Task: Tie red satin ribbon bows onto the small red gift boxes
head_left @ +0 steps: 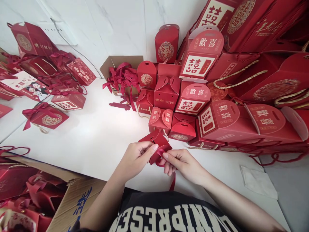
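Note:
A small red gift box (156,138) sits at the near edge of the white table, tilted, its top flaps with slots facing up. My left hand (135,158) is closed on the box's left side, thumb along the top. In my right hand (181,161), thumb and fingers pinch a dark red ribbon (161,152) at the front of the box. One ribbon tail (173,182) hangs down over the table edge. Whether the ribbon passes through the slots is hidden by my fingers.
Stacked red gift boxes (187,100) stand close behind and to the right. A cardboard box of ribbons (124,75) is at the wall. Ribbon-tied boxes (54,117) lie at left. Below the table, a large carton (79,203) holds more. White tissue (258,182) lies at right.

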The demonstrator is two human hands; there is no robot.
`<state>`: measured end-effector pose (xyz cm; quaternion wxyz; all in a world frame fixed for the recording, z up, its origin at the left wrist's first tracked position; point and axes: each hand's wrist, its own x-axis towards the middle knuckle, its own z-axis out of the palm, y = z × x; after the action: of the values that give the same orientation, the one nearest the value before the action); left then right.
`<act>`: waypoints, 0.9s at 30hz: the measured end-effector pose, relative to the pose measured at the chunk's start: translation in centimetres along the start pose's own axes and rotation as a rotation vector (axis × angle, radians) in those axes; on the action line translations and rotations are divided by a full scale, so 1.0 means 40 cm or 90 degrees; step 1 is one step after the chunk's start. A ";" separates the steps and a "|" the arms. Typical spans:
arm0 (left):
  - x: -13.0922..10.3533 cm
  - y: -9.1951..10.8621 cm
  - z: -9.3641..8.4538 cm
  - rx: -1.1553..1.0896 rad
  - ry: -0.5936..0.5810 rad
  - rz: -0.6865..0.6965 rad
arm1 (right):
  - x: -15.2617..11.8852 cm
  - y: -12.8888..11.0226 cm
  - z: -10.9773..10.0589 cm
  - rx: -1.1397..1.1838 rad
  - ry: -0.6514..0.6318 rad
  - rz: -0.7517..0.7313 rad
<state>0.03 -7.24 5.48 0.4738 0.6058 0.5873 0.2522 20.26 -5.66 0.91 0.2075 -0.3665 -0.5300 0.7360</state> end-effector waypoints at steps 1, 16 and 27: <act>0.001 0.000 0.000 0.000 0.005 0.000 | 0.000 0.000 0.000 -0.006 0.001 -0.005; 0.006 0.014 -0.013 0.110 0.189 0.186 | -0.012 -0.068 -0.018 -0.511 0.277 -0.421; 0.035 -0.019 -0.009 0.166 0.236 0.132 | 0.059 -0.067 -0.019 -0.303 0.098 -0.299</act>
<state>-0.36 -5.90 4.60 0.2475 0.6624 0.6262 0.3285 19.10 -2.59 2.53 0.3197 -0.3272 -0.7395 0.4939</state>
